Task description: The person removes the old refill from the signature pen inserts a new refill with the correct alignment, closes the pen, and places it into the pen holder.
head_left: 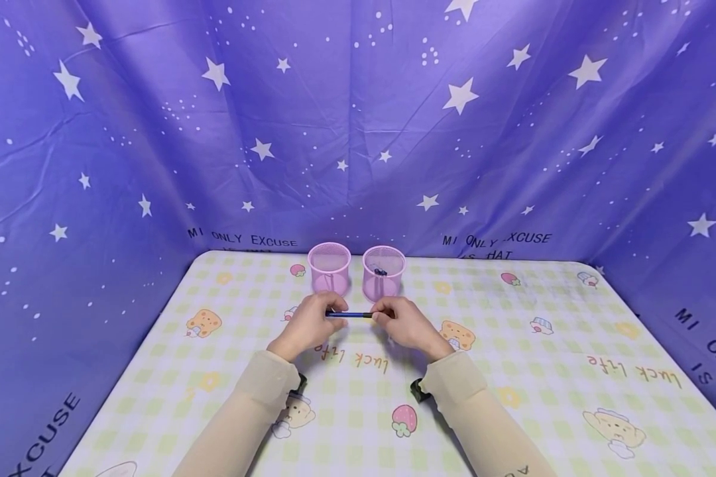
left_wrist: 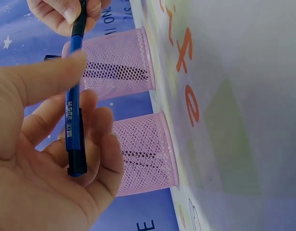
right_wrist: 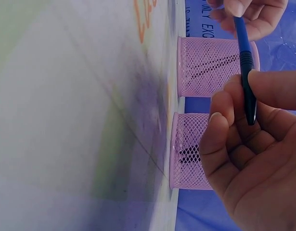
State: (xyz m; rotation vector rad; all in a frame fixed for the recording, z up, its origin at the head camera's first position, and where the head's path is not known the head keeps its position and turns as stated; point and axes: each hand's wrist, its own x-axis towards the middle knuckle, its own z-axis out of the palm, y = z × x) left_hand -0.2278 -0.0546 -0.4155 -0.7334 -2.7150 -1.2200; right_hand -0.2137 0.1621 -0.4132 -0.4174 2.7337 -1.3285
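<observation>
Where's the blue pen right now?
In the head view, the blue pen is just below centre, held between the left hand and the right hand, nearer than the left pink cup and the right pink cup.

Tablecloth (head_left: 352, 424) reads "luck life", curtain (head_left: 358, 99) "MI ONLY EXCUSE IS HAT", blue pen (left_wrist: 73, 113) "M&G 0.7".

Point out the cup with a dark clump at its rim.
The right cup, nearer the right grip: in the head view a dark clump shows at its rim. The left cup, nearer the left grip, shows none there.
</observation>
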